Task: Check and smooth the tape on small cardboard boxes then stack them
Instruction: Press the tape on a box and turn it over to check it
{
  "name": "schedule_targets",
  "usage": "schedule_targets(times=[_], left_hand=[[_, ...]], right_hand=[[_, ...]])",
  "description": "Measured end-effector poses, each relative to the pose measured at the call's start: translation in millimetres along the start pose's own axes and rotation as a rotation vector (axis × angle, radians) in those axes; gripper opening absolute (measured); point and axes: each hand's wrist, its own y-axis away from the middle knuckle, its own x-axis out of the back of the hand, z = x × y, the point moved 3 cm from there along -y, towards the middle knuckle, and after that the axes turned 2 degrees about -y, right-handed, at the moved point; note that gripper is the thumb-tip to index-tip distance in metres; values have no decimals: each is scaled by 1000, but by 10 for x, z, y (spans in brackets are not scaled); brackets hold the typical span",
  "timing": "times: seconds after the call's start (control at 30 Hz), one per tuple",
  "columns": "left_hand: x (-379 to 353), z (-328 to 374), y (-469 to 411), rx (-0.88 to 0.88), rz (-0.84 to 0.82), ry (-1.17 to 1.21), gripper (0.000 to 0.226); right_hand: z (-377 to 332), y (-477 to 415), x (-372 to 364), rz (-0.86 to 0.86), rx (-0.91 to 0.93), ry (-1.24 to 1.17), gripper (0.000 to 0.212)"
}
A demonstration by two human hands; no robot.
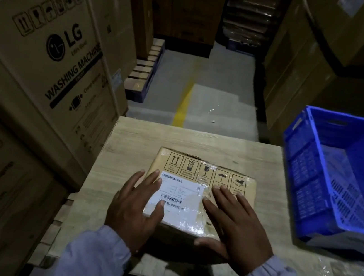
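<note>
Small box [173, 163] was tan-brown cardboard w/ a row of black handling symbols in black-lined squares across its far edge. Label [179, 192] on it: white, w/ black barcodes & fine grey print. Tape [189, 222] over it was clear & glossy, w/ white glare patches. Table [199, 140] was pale grey-beige w/ streaky wood grain. Crate [308, 177] at right: bright blue, walls & floor patterned w/ rows of small slots. Big cartons [35, 47] at left: dull tan, w/ black logo, lettering & pictograms. Floor [225, 101] was grey w/ one yellow stripe [182, 104]. Sleeves [90, 257] were pale blue. Pallet [143, 72]: blue frame, light tan wood blocks.
</note>
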Motion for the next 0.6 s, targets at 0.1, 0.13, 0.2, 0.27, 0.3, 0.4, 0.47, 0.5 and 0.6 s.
schedule_targets(times=[0.1,0.13,0.2,0.27,0.3,0.4,0.47,0.5,0.6], left_hand=[[106,66,-162,-41,-35,-121,47],[145,88,-223,-67,-41,-161,48],[207,128,-365,-123,-72,-214,47],[181,148,-492,-200,-144,-234,44],[132,154,-530,-252,-185,-245,46],[-37,145,-531,-324,-271,-206,50],[-73,115,-525,-301,-277,-157,50],[-75,105,-528,-296,-273,-153,50],[-60,130,-552,-305,-268,-168,51]], right_hand=[[48,-52,60,16,-11,-71,83],[76,-78,98,40,-26,-115,78],[120,-150,153,86,-88,-168,68],[102,-209,113,66,-146,-107,64],[79,-227,69,45,-161,-57,65],[41,-248,16,11,-188,-4,65],[51,-253,34,14,-203,-17,64],[54,-257,39,13,-207,-23,64],[72,-266,30,-8,-209,-50,64]])
